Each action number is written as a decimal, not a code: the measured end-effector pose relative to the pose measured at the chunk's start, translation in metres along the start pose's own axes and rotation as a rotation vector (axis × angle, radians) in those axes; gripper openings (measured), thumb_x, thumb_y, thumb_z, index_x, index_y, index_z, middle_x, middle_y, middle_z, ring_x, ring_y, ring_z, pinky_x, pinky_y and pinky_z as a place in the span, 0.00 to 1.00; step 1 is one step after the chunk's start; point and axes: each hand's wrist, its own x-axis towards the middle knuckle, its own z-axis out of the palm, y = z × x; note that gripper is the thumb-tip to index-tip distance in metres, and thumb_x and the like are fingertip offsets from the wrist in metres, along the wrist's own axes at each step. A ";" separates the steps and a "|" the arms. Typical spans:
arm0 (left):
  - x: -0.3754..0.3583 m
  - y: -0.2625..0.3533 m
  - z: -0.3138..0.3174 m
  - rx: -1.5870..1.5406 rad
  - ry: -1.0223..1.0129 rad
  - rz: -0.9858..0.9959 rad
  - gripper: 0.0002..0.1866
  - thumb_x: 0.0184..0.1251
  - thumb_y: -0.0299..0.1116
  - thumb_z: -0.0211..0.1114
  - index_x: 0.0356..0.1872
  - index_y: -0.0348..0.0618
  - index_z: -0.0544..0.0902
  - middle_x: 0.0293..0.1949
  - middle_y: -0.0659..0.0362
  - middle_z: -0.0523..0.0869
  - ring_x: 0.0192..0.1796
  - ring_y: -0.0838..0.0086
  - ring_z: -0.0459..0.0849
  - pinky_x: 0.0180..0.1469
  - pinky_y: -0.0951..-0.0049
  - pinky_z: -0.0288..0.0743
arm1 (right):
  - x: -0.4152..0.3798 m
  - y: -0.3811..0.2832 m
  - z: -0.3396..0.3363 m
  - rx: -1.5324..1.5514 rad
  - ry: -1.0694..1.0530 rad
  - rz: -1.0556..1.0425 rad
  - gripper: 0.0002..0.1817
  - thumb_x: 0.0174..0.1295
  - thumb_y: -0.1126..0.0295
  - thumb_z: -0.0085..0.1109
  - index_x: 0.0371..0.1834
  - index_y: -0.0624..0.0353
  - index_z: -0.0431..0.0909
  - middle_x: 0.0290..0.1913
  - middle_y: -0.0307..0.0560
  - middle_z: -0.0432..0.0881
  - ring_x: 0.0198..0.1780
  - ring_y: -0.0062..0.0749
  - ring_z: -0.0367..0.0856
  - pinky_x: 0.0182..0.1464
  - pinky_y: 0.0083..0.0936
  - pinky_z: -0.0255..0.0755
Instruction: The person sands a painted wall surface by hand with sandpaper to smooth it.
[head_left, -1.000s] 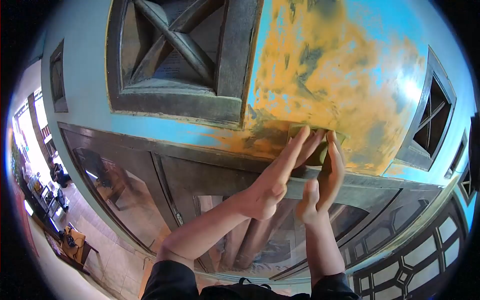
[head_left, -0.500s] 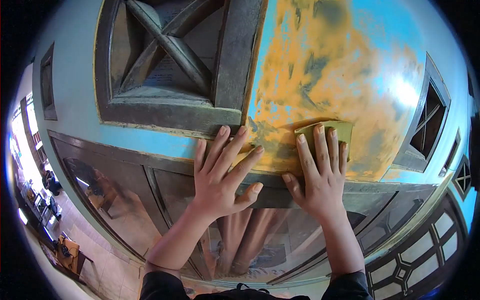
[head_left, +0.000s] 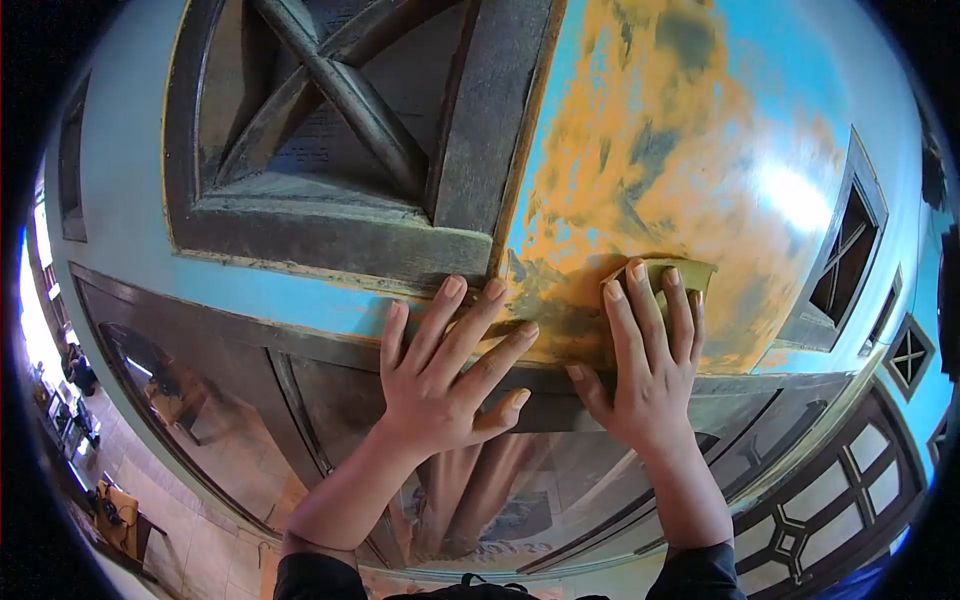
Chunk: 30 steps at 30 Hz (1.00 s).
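My right hand (head_left: 650,385) presses a folded olive-yellow sheet of sandpaper (head_left: 697,270) flat against the wall, fingers stretched over it. The sheet's top edge curls up past my fingertips, and much of it is hidden beneath them. Around it lies an orange-and-grey scraped patch (head_left: 650,190) on blue paint. My left hand (head_left: 432,385) rests spread with nothing in it, its fingertips by the lower corner of a dark wooden vent frame (head_left: 340,250). Both hands lie above the dark top rail of a glazed frame.
Glass panes (head_left: 210,400) in dark wood run below my hands, with reflections in them. A second vent with an X-shaped brace (head_left: 845,255) is on the right, near a patterned wooden door (head_left: 830,490). A brown chair (head_left: 122,505) stands on the tiled floor at lower left.
My head view has shifted slightly, so the wall and frames sit a little differently. My right hand with the sandpaper stays on the lower part of the patch; my left hand remains beside the frame.
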 end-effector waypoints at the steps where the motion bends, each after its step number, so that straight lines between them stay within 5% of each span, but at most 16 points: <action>1: 0.000 0.000 0.000 -0.016 0.006 -0.013 0.24 0.71 0.58 0.56 0.64 0.68 0.84 0.73 0.60 0.76 0.77 0.60 0.68 0.81 0.46 0.36 | -0.001 0.001 0.001 0.010 0.012 -0.004 0.39 0.61 0.47 0.66 0.74 0.49 0.72 0.77 0.44 0.68 0.78 0.56 0.60 0.78 0.60 0.46; 10: 0.000 0.001 -0.001 -0.042 0.013 -0.016 0.24 0.72 0.59 0.55 0.63 0.68 0.84 0.71 0.61 0.78 0.76 0.59 0.70 0.81 0.45 0.37 | 0.008 0.003 -0.002 0.001 -0.002 -0.024 0.36 0.59 0.46 0.67 0.71 0.45 0.76 0.77 0.38 0.69 0.78 0.52 0.60 0.79 0.60 0.43; 14: -0.002 -0.001 0.001 0.001 0.009 0.029 0.25 0.73 0.62 0.51 0.59 0.66 0.87 0.71 0.55 0.78 0.76 0.52 0.68 0.81 0.43 0.36 | 0.016 0.004 -0.004 -0.032 -0.011 -0.063 0.37 0.57 0.43 0.67 0.71 0.41 0.77 0.77 0.35 0.69 0.77 0.49 0.62 0.79 0.60 0.45; 18: -0.002 -0.002 0.003 0.002 0.027 0.038 0.25 0.73 0.62 0.51 0.58 0.66 0.87 0.70 0.55 0.78 0.76 0.52 0.68 0.82 0.43 0.36 | 0.030 0.003 0.000 -0.108 0.023 -0.180 0.36 0.65 0.38 0.58 0.69 0.48 0.78 0.74 0.45 0.70 0.76 0.57 0.62 0.77 0.63 0.50; 21: -0.003 0.000 0.002 -0.038 0.034 0.000 0.23 0.73 0.60 0.53 0.60 0.69 0.86 0.70 0.60 0.79 0.76 0.57 0.70 0.82 0.45 0.37 | 0.035 -0.002 0.003 -0.063 0.057 -0.130 0.36 0.56 0.39 0.65 0.69 0.35 0.79 0.75 0.33 0.69 0.76 0.47 0.64 0.77 0.62 0.50; 30: -0.005 -0.004 0.004 -0.024 0.050 0.036 0.25 0.71 0.62 0.53 0.57 0.65 0.88 0.68 0.57 0.80 0.76 0.53 0.69 0.82 0.44 0.36 | 0.039 -0.005 0.006 -0.045 0.087 -0.120 0.35 0.58 0.37 0.63 0.69 0.33 0.79 0.75 0.34 0.69 0.76 0.47 0.64 0.78 0.61 0.50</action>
